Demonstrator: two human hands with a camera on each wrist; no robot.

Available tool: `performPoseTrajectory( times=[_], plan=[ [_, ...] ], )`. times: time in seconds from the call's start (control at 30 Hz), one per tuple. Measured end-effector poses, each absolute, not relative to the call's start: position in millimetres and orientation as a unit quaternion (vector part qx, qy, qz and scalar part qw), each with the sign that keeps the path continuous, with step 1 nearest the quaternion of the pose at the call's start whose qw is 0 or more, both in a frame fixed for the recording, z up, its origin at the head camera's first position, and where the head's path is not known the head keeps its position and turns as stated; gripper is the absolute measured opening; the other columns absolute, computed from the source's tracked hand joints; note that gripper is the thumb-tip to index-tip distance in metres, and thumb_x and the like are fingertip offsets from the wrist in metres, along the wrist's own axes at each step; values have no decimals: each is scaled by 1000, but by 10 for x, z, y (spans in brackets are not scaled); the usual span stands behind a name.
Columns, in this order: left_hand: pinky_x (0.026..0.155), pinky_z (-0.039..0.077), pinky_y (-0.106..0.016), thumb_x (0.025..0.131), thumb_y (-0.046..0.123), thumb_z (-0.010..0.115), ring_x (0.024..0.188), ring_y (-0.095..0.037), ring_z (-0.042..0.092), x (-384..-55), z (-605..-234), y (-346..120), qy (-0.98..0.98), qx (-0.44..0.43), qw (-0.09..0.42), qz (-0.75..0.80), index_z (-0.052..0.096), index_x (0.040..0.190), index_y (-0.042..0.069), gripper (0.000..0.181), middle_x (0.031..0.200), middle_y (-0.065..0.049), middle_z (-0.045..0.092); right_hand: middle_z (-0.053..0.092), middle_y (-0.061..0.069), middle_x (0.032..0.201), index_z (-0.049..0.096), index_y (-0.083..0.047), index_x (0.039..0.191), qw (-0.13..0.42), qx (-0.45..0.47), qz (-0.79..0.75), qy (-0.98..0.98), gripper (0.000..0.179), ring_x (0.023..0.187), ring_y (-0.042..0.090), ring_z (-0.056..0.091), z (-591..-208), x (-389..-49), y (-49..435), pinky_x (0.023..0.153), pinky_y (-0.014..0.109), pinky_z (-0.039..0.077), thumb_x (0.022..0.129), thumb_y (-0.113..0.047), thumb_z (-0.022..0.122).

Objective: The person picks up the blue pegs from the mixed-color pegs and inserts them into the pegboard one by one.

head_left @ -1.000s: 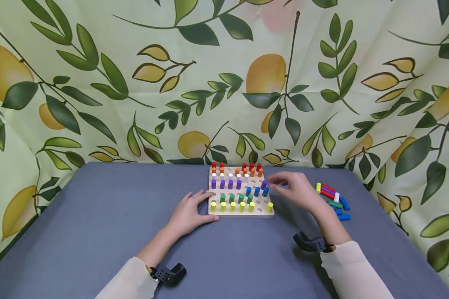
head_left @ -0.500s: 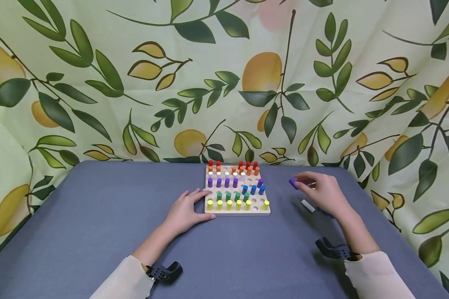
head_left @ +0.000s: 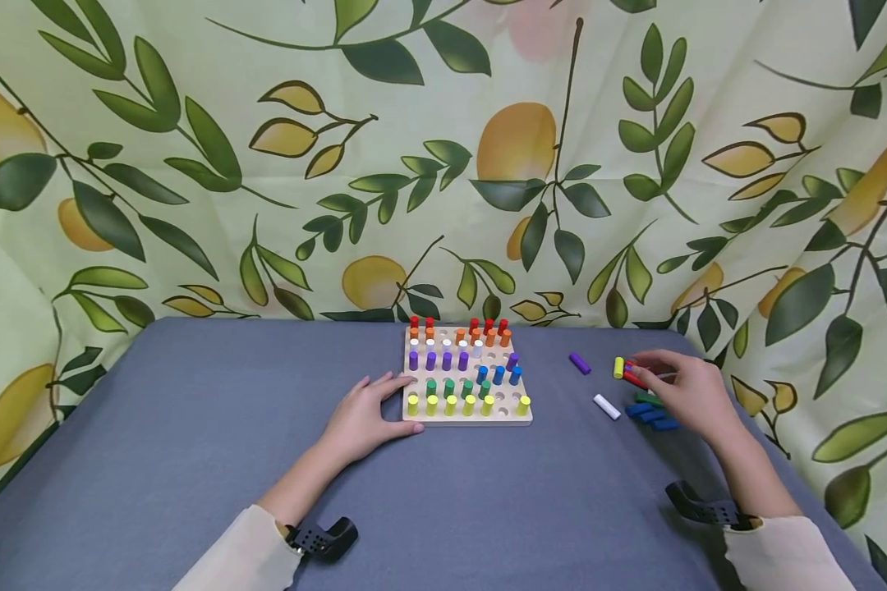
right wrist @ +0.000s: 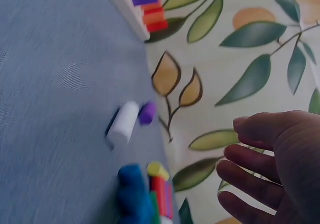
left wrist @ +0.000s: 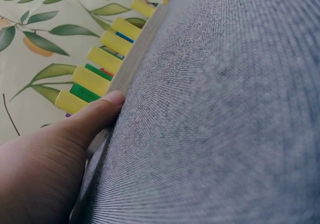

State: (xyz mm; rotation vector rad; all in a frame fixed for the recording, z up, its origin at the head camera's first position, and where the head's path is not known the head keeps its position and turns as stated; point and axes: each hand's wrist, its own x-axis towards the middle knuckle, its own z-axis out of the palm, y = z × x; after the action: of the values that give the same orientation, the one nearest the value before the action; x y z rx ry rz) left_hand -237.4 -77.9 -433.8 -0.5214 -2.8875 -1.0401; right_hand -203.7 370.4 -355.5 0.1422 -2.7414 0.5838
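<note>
Red peg (head_left: 636, 381) on the table (head_left: 229, 427), just left of the nearer right hand (head_left: 686, 390), long axis slanting rightward toward the person. Grip apart, contact unclear; left hand (head_left: 358, 419) touches the pegboard (head_left: 458, 423).

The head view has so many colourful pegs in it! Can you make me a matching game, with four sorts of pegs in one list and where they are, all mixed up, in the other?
Pegs:
1. yellow peg row
2. red peg row
3. loose white peg
4. loose blue pegs

Places, as seen in the head view:
A. bunched together, off to the right of the board
B. standing along the board's near edge
C. lying on its side between the board and the bunch
D. standing along the board's far edge

Right pairs: 1-B, 2-D, 3-C, 4-A
</note>
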Motion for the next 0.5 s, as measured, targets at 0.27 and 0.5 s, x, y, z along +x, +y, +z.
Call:
performPoseTrajectory(
  times=[0.27,0.5],
  plan=[
    [126,26,-57,76,49,86,146,-37,44,-2373,-4330,-781,-928,-165,16,-333,61,142,21,75,150,-14,56,75,25,101,72,2,115,188,29,212,-959,28,86,42,73,-3733,-2000,3920,58,18,53,96,-18,69],
    [126,26,-58,76,50,85,147,-37,43,-2375,-4344,-773,-928,-163,11,-335,61,142,21,75,151,-14,55,73,29,104,70,5,118,187,4,216,-958,32,91,47,71,-3855,-1943,4086,58,13,48,97,-19,67]
  ],
)
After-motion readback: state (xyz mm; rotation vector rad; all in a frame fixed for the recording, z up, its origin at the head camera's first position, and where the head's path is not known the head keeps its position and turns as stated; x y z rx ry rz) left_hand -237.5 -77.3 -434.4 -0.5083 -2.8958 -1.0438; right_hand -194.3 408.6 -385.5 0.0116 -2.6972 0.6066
